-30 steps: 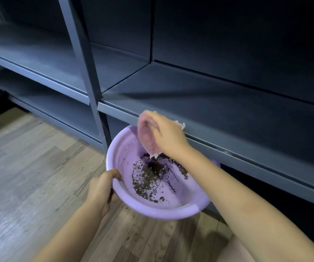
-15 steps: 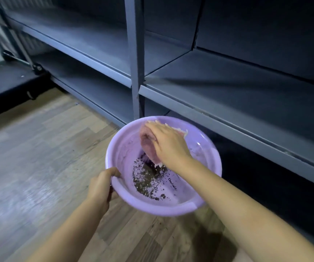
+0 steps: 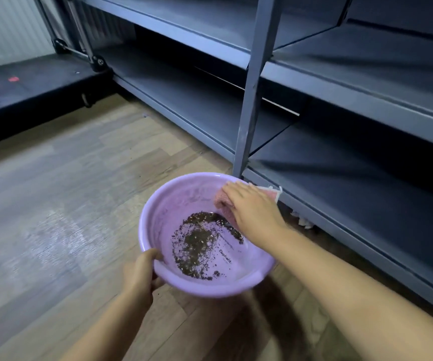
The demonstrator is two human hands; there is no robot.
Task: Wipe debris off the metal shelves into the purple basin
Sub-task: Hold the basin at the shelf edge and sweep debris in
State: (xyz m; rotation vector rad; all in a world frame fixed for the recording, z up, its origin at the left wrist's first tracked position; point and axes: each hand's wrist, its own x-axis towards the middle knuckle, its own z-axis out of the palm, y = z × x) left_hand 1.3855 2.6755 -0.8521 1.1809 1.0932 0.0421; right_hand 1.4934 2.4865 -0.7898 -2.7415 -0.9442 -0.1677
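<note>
The round, smooth purple plastic basin (image 3: pixel 197 259) hangs above the wood-plank floor (image 3: pixel 54 204), just in front of the grey metal shelf unit's lowest shelf (image 3: pixel 353 199). The left hand (image 3: pixel 142 274) grips the basin's near rim, thumb hooked inside; one-handed and tilted, it could tip and spill the dark, crumbly debris (image 3: pixel 199 243) on its bottom. The right hand (image 3: pixel 252 207) presses a soft pink cloth (image 3: pixel 223 204) at the basin's far rim, fingers fairly flat over it; I cannot tell whether they clamp it. A gap between the basin's rim and the shelf edge would probably let crumbs drop to the floor.
</note>
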